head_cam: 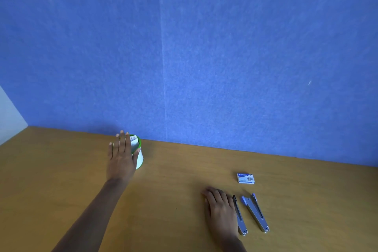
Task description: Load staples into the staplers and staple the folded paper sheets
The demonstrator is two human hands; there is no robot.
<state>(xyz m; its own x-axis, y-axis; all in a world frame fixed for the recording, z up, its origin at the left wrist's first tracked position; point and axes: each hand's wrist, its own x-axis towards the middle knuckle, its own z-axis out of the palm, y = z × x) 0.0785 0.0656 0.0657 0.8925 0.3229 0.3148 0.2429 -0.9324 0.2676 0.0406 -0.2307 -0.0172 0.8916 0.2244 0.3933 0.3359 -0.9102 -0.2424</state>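
Seemingly at the outset, the staplers (255, 214) lie side by side near the worktop's (184, 170) front edge, with the staple box (245, 178) just behind. The right hand (222, 207) rests flat beside them, fingers relaxed. The left hand (120, 158), fingers straight and spread, meets the cup (139, 159) of folded paper (134, 143) at the back edge. Next, likely a grip on that cup.

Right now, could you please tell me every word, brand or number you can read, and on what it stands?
Staple box: white brand word on a blue band, too blurred to read; smaller print below, also unreadable.
Black-tipped stapler, blue-tipped stapler, green-rimmed cup: no text visible.
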